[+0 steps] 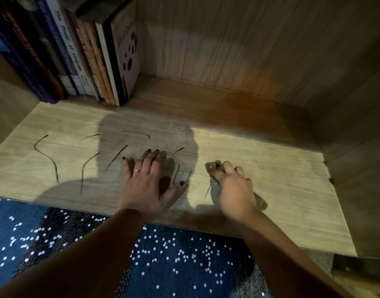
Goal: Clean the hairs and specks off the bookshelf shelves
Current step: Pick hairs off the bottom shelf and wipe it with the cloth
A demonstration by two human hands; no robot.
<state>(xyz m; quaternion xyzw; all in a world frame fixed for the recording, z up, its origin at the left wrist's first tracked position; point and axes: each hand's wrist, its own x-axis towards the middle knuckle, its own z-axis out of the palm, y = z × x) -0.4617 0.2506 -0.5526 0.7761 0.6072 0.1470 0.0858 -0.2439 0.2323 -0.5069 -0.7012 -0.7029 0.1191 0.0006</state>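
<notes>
A light wooden shelf board (270, 168) carries several dark hair strands (47, 155) scattered over its left and middle parts. My left hand (148, 183) lies flat on the board, fingers spread, with a ring on one finger and dark nails. Two short strands (177, 173) lie just right of its thumb. My right hand (234, 186) grips a small greyish cloth or tape piece (212, 166) pressed against the board, and a thin strand trails from under it. Part of the same piece shows behind the wrist.
A row of upright books (81, 57) stands at the back left of the shelf. The shelf's right side wall (356, 147) and back panel (227, 39) close it in. Below the front edge lies dark blue sequinned fabric (174, 265).
</notes>
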